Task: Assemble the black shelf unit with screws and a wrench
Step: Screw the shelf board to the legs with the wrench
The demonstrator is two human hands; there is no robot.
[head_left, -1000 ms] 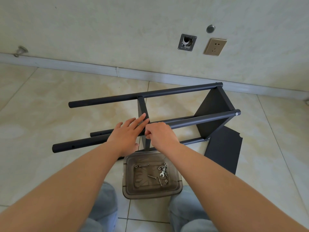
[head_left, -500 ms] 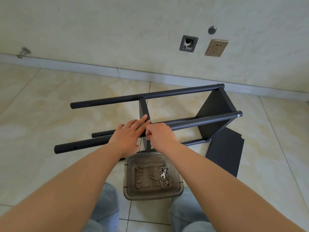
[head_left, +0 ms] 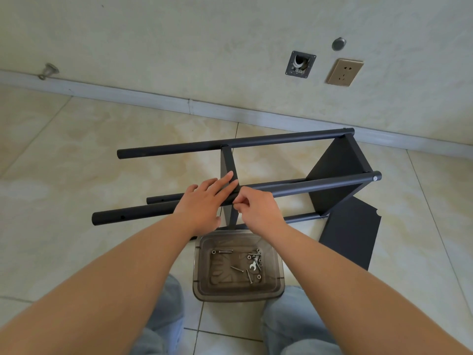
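The black shelf unit (head_left: pixel 320 184) lies on its side on the tile floor, with several long poles, an end panel (head_left: pixel 335 170) and a middle panel (head_left: pixel 227 165). My left hand (head_left: pixel 202 201) rests with straight fingers on the near upper pole, where the middle panel meets it. My right hand (head_left: pixel 258 208) sits just right of that joint. Its thumb and fingertips are pinched together against the pole, and what they pinch is hidden. Loose screws (head_left: pixel 236 269) and a small silver wrench (head_left: pixel 253 265) lie in a clear tray (head_left: pixel 199 278).
A loose black panel (head_left: pixel 350 234) lies flat on the floor to the right of the unit. The tray stands between my knees. The wall with a socket (head_left: pixel 344 72) and baseboard runs behind the unit.
Both hands stay at the same joint. The right hand's fingertips have shifted slightly lower on the pole and now show as a pinch.
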